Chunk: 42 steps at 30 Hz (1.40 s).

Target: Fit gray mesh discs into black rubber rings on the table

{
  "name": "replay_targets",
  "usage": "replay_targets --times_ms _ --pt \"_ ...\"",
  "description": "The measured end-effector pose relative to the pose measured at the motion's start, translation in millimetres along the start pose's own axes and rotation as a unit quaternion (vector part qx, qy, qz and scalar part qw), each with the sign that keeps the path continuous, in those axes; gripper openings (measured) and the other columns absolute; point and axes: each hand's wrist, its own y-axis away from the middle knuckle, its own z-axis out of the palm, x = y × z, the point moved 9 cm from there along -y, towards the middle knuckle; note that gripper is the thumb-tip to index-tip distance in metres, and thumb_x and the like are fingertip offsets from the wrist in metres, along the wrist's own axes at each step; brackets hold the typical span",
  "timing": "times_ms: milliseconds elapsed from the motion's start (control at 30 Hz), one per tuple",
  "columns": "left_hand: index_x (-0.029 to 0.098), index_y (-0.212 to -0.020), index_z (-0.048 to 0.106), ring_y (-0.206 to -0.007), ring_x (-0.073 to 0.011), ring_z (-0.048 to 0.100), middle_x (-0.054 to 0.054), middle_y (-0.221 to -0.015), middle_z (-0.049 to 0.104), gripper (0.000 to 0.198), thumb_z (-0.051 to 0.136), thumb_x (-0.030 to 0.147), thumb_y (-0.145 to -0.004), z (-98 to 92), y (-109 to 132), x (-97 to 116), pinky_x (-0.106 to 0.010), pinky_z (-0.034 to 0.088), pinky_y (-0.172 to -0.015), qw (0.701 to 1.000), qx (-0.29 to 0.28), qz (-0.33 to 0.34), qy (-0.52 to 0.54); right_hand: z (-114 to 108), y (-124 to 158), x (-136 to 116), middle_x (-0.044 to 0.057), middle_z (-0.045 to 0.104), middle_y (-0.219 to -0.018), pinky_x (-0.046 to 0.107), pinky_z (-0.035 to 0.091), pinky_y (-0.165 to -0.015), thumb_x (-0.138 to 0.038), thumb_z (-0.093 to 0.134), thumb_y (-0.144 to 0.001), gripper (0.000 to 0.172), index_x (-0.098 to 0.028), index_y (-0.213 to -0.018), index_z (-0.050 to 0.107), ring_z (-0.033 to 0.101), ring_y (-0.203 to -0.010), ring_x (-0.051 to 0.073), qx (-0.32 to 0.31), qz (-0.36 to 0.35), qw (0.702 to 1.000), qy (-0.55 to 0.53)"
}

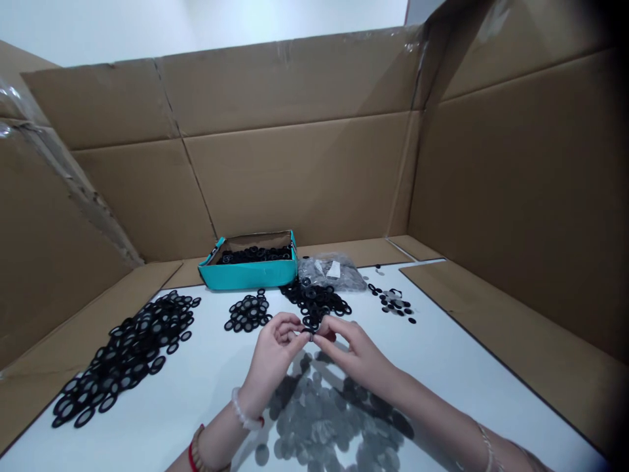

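My left hand [276, 346] and my right hand [354, 351] meet over the middle of the white table. Between their fingertips they pinch a small black ring [308, 332]; whether a disc is in it is too small to tell. Just beyond the fingers lies a heap of loose black rings [319, 301]. Below my hands spreads a pile of thin grey translucent discs [314, 413], partly shaded by my arms. To the left is a large heap of black rings with greyish centres [132, 344]. A smaller group of similar rings [247, 313] sits beside my left hand.
A teal box [248, 275] full of black rings stands at the back, beside a clear plastic bag [331, 271] with dark contents. Scattered rings and discs [394, 301] lie at the right. Tall cardboard walls [295, 177] enclose the table [457, 367] at the back and sides.
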Motion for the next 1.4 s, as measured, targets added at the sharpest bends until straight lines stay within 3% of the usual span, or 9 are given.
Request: replay_targets --times_ms 133,300,467,633,833,967,1067,1200,1400 --pt "0.015 -0.090 0.056 -0.078 -0.0164 0.057 -0.004 -0.078 0.060 0.025 0.066 0.027 -0.071 3.1 -0.3 -3.9 -0.026 0.044 -0.072 1.000 -0.009 -0.025 0.008 -1.4 -2.6 7.5 -0.001 0.051 -0.074 0.024 0.037 -0.064 -0.027 0.052 -0.086 0.013 -0.018 -0.078 0.051 0.049 -0.070 0.014 0.000 0.016 1.000 -0.021" --pt "0.016 -0.088 0.062 -0.083 -0.0186 0.057 -0.007 -0.095 0.060 0.014 0.059 0.024 -0.077 12.9 1.3 16.6 -0.029 0.045 -0.076 0.981 -0.107 0.080 -0.138 -0.1 -3.4 8.9 -0.001 0.053 -0.071 0.024 0.037 -0.063 -0.028 0.049 -0.088 0.019 -0.018 -0.073 0.053 0.050 -0.069 0.015 -0.044 0.031 0.999 0.005" --pt "0.018 -0.084 0.056 -0.080 -0.0179 0.056 -0.004 -0.084 0.059 0.009 0.049 0.022 -0.083 17.6 4.0 13.1 -0.027 0.044 -0.072 0.966 -0.150 0.089 -0.193 1.8 -3.1 6.4 0.000 0.056 -0.075 0.024 0.038 -0.064 -0.028 0.050 -0.088 0.015 -0.018 -0.078 0.055 0.052 -0.071 0.015 -0.067 0.027 0.997 0.008" --pt "0.020 -0.091 0.048 -0.082 -0.0163 0.054 -0.001 -0.086 0.055 0.008 0.046 0.016 -0.084 17.3 9.0 27.6 -0.026 0.041 -0.073 0.957 -0.105 0.151 -0.225 0.9 -3.4 3.9 -0.001 0.054 -0.072 0.023 0.037 -0.063 -0.028 0.051 -0.087 0.017 -0.018 -0.072 0.052 0.050 -0.069 0.015 -0.052 0.012 0.999 0.000" --pt "0.019 -0.086 0.048 -0.077 -0.0157 0.051 -0.001 -0.082 0.052 0.006 0.046 0.015 -0.084 17.8 8.9 32.9 -0.026 0.038 -0.071 0.948 -0.080 0.172 -0.255 -5.8 -1.6 2.2 -0.003 0.045 -0.068 0.023 0.034 -0.061 -0.024 0.050 -0.086 0.021 -0.019 -0.067 0.041 0.044 -0.066 0.013 0.018 0.006 1.000 -0.022" --pt "0.019 -0.083 0.050 -0.075 -0.0151 0.052 0.000 -0.078 0.053 0.003 0.052 0.019 -0.081 12.3 3.5 26.1 -0.025 0.039 -0.069 0.975 -0.056 0.141 -0.161 -4.9 -0.6 3.5 -0.003 0.044 -0.068 0.023 0.034 -0.061 -0.023 0.049 -0.086 0.021 -0.019 -0.068 0.041 0.043 -0.065 0.013 0.015 0.005 1.000 -0.024" --pt "0.018 -0.080 0.053 -0.071 -0.0148 0.054 0.001 -0.071 0.054 0.014 0.063 0.024 -0.073 5.7 -2.8 7.9 -0.024 0.041 -0.067 0.997 -0.038 0.050 -0.039 -2.6 -1.5 6.0 -0.003 0.046 -0.068 0.023 0.034 -0.059 -0.027 0.049 -0.088 0.020 -0.019 -0.069 0.045 0.044 -0.065 0.013 -0.007 0.023 1.000 -0.016" --pt "0.015 -0.086 0.059 -0.075 -0.0148 0.056 -0.003 -0.078 0.061 0.023 0.067 0.030 -0.071 7.7 -2.0 -10.3 -0.024 0.042 -0.068 0.996 -0.051 -0.053 0.051 -4.4 -3.7 4.1 -0.001 0.053 -0.074 0.024 0.039 -0.064 -0.030 0.050 -0.087 0.015 -0.018 -0.079 0.053 0.049 -0.071 0.014 -0.011 0.026 0.999 -0.025" --pt "0.016 -0.087 0.062 -0.082 -0.0149 0.056 -0.004 -0.086 0.061 0.024 0.070 0.031 -0.071 9.4 1.6 -9.4 -0.025 0.043 -0.077 0.990 -0.056 -0.071 0.111 -4.0 -5.2 8.6 0.002 0.056 -0.082 0.027 0.042 -0.071 -0.032 0.053 -0.086 0.013 -0.019 -0.085 0.055 0.053 -0.078 0.016 -0.021 0.029 0.998 -0.054"
